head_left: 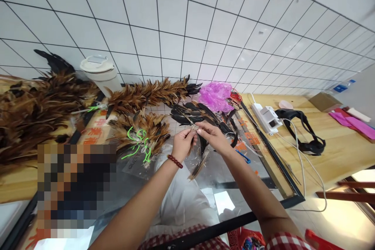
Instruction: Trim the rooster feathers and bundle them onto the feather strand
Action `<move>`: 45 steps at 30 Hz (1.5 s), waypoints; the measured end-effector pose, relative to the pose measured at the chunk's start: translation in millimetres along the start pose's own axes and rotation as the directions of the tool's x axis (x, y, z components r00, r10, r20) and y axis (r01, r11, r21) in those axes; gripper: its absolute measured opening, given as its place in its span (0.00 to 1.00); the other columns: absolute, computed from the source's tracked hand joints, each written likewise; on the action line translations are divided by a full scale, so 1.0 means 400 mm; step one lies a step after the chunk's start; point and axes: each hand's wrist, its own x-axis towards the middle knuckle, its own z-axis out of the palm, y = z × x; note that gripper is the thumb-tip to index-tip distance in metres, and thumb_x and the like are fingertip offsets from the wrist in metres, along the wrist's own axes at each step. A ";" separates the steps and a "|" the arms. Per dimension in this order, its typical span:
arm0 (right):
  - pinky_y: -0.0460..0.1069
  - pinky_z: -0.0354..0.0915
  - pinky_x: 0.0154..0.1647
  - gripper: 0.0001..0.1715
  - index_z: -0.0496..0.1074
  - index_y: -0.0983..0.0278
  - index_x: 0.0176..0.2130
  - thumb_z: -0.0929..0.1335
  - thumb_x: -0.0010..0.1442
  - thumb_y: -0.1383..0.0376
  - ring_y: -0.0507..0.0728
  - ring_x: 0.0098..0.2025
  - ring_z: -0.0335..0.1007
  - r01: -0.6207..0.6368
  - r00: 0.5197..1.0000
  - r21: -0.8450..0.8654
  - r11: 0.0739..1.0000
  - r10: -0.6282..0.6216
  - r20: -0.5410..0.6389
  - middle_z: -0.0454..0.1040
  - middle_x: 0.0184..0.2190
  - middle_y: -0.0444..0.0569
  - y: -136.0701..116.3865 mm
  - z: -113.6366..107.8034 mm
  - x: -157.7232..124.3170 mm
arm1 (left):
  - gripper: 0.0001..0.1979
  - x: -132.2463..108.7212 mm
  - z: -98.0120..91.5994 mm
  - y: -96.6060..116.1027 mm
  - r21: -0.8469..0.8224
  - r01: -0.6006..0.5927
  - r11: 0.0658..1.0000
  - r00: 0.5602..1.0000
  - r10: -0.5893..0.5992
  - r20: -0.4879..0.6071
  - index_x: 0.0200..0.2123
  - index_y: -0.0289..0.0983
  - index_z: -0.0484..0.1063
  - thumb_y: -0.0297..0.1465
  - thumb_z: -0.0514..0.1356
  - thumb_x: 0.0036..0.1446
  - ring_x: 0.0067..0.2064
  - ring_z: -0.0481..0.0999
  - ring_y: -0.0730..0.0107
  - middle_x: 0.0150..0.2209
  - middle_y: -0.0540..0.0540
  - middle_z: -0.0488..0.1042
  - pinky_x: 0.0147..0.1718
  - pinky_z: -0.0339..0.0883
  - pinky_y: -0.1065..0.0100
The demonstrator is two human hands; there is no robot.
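Note:
Both hands meet over a glass-topped table. My left hand, with a red bead bracelet at the wrist, pinches the pale quill ends of some feathers. My right hand closes its thumb and fingers on the same quills; the exact grip is partly hidden. Dark feathers lie just behind the fingers, and a loose brown feather lies below them. To the left is a bundle of brown feathers with bright green string on it. Behind that stretches a long brown feather strand.
A large brown feather heap covers the left side, beside a white lidded cup. A pink plastic bag lies near the tiled wall. On the right are a power strip, white cable and black strap. A blue tool lies nearby.

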 end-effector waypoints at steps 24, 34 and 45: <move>0.50 0.67 0.30 0.15 0.70 0.66 0.29 0.73 0.51 0.56 0.53 0.23 0.71 -0.119 0.949 0.170 0.978 0.061 0.310 0.73 0.21 0.44 -0.011 -0.087 -0.020 | 0.20 -0.017 -0.027 0.050 0.042 0.325 0.945 0.743 -0.282 0.607 0.34 0.31 0.72 0.44 0.64 0.49 0.32 0.75 0.68 0.30 0.42 0.75 0.36 0.67 0.67; 0.51 0.64 0.42 0.17 0.74 0.60 0.47 0.67 0.59 0.58 0.54 0.37 0.67 0.232 0.960 -0.306 0.923 -0.267 -0.080 0.72 0.34 0.47 0.019 -0.046 0.006 | 0.17 -0.005 -0.021 0.032 -0.168 0.290 0.942 0.891 -0.202 0.406 0.28 0.34 0.66 0.41 0.66 0.47 0.26 0.73 0.71 0.25 0.49 0.69 0.29 0.67 0.67; 0.49 0.67 0.35 0.10 0.77 0.62 0.32 0.71 0.53 0.57 0.52 0.29 0.69 0.090 0.975 0.014 0.996 -0.085 -0.206 0.73 0.27 0.45 0.037 0.006 0.002 | 0.17 -0.006 -0.019 0.031 -0.117 0.258 0.959 0.904 -0.197 0.380 0.29 0.32 0.69 0.41 0.66 0.48 0.24 0.71 0.74 0.22 0.50 0.68 0.28 0.65 0.69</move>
